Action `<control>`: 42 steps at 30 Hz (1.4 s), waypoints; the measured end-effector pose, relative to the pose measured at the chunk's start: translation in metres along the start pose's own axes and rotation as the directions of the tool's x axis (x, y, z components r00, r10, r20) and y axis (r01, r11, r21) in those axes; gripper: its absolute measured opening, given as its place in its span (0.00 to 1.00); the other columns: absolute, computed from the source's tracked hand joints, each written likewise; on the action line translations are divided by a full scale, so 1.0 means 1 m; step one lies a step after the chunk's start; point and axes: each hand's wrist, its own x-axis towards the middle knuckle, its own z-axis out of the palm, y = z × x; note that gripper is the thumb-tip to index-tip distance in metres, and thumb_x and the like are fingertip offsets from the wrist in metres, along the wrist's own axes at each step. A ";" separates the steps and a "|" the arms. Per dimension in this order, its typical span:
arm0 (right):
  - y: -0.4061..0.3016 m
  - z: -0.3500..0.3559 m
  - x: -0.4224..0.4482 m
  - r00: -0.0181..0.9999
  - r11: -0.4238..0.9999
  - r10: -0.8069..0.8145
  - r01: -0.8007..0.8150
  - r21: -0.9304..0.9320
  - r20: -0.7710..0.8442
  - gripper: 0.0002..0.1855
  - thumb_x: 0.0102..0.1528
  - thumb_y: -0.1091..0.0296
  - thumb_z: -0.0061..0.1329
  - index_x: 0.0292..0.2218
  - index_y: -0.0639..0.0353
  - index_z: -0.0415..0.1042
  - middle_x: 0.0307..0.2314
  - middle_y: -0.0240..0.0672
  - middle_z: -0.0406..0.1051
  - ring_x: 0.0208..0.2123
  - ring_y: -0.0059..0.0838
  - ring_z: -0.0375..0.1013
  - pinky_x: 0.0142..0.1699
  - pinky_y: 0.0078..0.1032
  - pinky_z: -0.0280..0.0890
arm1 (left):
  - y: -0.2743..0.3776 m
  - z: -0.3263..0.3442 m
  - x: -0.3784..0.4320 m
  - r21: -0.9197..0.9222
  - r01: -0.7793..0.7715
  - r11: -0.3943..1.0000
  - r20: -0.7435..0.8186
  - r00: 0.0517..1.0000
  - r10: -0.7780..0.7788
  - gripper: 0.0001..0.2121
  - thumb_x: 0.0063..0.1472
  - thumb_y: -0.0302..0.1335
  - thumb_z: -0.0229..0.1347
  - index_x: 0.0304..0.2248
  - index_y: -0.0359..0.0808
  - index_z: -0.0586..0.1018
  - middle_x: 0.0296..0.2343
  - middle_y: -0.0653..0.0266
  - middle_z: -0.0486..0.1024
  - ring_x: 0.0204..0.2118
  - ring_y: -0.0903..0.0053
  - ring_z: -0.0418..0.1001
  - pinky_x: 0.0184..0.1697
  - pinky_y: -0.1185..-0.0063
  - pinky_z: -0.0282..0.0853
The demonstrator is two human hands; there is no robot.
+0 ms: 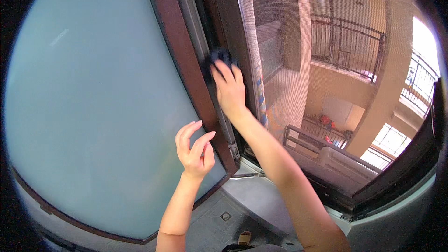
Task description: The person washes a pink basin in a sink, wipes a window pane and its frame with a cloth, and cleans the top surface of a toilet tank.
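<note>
My right hand [230,92] presses a dark cloth [221,57] into the hinge-side gap of a casement window, against the dark window frame [227,17]. The cloth is blurred and partly covered by the fingers. To the left stands the open sash [190,56], with a brown border and a large frosted glass pane [101,87]. In front of the sash's lower part, my left hand [196,150] is raised with its fingers curled and apart, holding nothing. Whether its fingertips touch the sash cannot be told.
An insect screen [280,87] fills the opening at right, with balconies and railings [346,45] beyond it. A metal stay arm [245,175] links sash and frame above the pale sill [259,196]. Below are a tiled floor with a drain [225,216] and a slippered foot [245,238].
</note>
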 end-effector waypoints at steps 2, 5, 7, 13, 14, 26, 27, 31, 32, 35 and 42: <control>-0.001 -0.007 -0.050 0.992 0.997 0.077 -0.080 0.019 0.102 0.21 0.43 0.79 0.44 0.41 0.55 0.71 0.44 0.33 0.62 0.44 0.44 0.59 0.49 0.35 0.59 | -0.001 -0.003 0.003 0.036 -0.014 0.999 0.032 0.999 0.013 0.12 0.40 0.16 0.49 0.26 0.36 0.78 0.37 0.55 0.70 0.42 0.60 0.66 0.45 0.69 0.62; 0.002 -0.013 -0.109 0.969 0.982 0.178 -0.187 0.033 0.172 0.20 0.42 0.78 0.46 0.40 0.52 0.72 0.44 0.31 0.62 0.43 0.43 0.61 0.49 0.34 0.61 | -0.002 0.001 0.001 0.086 -0.049 0.995 0.069 0.997 0.043 0.13 0.38 0.16 0.50 0.26 0.37 0.78 0.37 0.57 0.71 0.41 0.60 0.67 0.45 0.69 0.63; 0.006 -0.007 -0.092 0.987 0.982 0.142 -0.150 0.116 0.076 0.21 0.42 0.80 0.45 0.40 0.54 0.72 0.43 0.36 0.63 0.44 0.45 0.61 0.50 0.36 0.59 | -0.003 0.001 0.011 0.133 -0.096 0.986 0.119 0.990 0.080 0.13 0.37 0.16 0.50 0.26 0.38 0.78 0.36 0.58 0.71 0.41 0.60 0.67 0.45 0.68 0.63; -0.004 0.012 0.056 0.984 0.964 0.117 -0.080 0.253 -0.134 0.23 0.44 0.84 0.41 0.43 0.56 0.69 0.45 0.39 0.61 0.46 0.49 0.63 0.51 0.37 0.60 | -0.001 -0.002 0.057 0.198 -0.223 0.955 0.156 0.969 0.194 0.14 0.34 0.16 0.51 0.26 0.37 0.77 0.35 0.59 0.71 0.39 0.60 0.68 0.42 0.68 0.66; -0.006 0.017 0.086 0.980 0.963 0.100 -0.052 0.265 -0.170 0.23 0.44 0.84 0.40 0.43 0.56 0.68 0.46 0.39 0.61 0.45 0.49 0.63 0.50 0.36 0.61 | -0.002 -0.003 0.066 0.214 -0.238 0.947 0.155 0.966 0.208 0.14 0.34 0.16 0.51 0.25 0.37 0.77 0.35 0.59 0.71 0.39 0.61 0.68 0.41 0.68 0.66; -0.030 0.003 0.348 0.980 0.959 0.042 0.014 0.282 -0.192 0.18 0.47 0.79 0.41 0.42 0.56 0.69 0.47 0.41 0.61 0.42 0.47 0.65 0.48 0.35 0.62 | 0.001 -0.007 0.122 0.227 -0.272 0.935 0.098 0.962 0.256 0.13 0.33 0.17 0.51 0.24 0.36 0.76 0.32 0.59 0.71 0.36 0.61 0.69 0.38 0.68 0.67; -0.025 0.006 0.344 0.973 0.955 0.013 0.056 0.292 -0.232 0.19 0.47 0.80 0.41 0.42 0.56 0.69 0.47 0.40 0.61 0.43 0.47 0.65 0.48 0.35 0.62 | 0.000 -0.004 0.122 0.218 -0.263 0.940 0.094 0.964 0.248 0.13 0.32 0.17 0.51 0.24 0.36 0.76 0.32 0.59 0.71 0.36 0.61 0.69 0.38 0.68 0.67; -0.014 0.008 0.307 0.955 0.952 -0.042 0.128 0.278 -0.295 0.19 0.45 0.82 0.41 0.41 0.55 0.69 0.46 0.36 0.62 0.44 0.47 0.63 0.48 0.35 0.62 | 0.006 0.000 0.099 0.205 -0.251 0.946 0.141 0.964 0.225 0.13 0.33 0.18 0.53 0.25 0.36 0.75 0.32 0.62 0.71 0.36 0.65 0.69 0.38 0.68 0.68; -0.012 0.007 0.290 0.957 0.949 -0.043 0.129 0.287 -0.287 0.20 0.45 0.82 0.42 0.41 0.55 0.69 0.45 0.35 0.62 0.43 0.47 0.63 0.48 0.35 0.62 | 0.004 0.003 0.094 0.201 -0.261 0.944 0.128 0.962 0.239 0.13 0.32 0.18 0.53 0.25 0.36 0.76 0.32 0.62 0.72 0.36 0.65 0.69 0.38 0.68 0.68; -0.008 0.007 0.217 0.979 0.944 -0.025 0.090 0.317 -0.203 0.20 0.44 0.82 0.42 0.40 0.55 0.69 0.44 0.35 0.62 0.43 0.48 0.64 0.48 0.35 0.62 | 0.002 -0.007 0.068 0.220 -0.257 0.941 0.179 0.959 0.220 0.13 0.32 0.18 0.53 0.25 0.37 0.76 0.32 0.62 0.72 0.36 0.65 0.69 0.39 0.68 0.67; 0.002 -0.007 -0.016 0.999 0.941 0.036 -0.044 0.334 0.031 0.23 0.39 0.85 0.41 0.40 0.59 0.70 0.40 0.43 0.65 0.44 0.46 0.64 0.54 0.38 0.56 | 0.009 -0.032 0.007 0.198 -0.163 0.966 0.179 0.976 0.128 0.13 0.34 0.15 0.50 0.24 0.36 0.76 0.31 0.61 0.72 0.34 0.63 0.70 0.39 0.68 0.67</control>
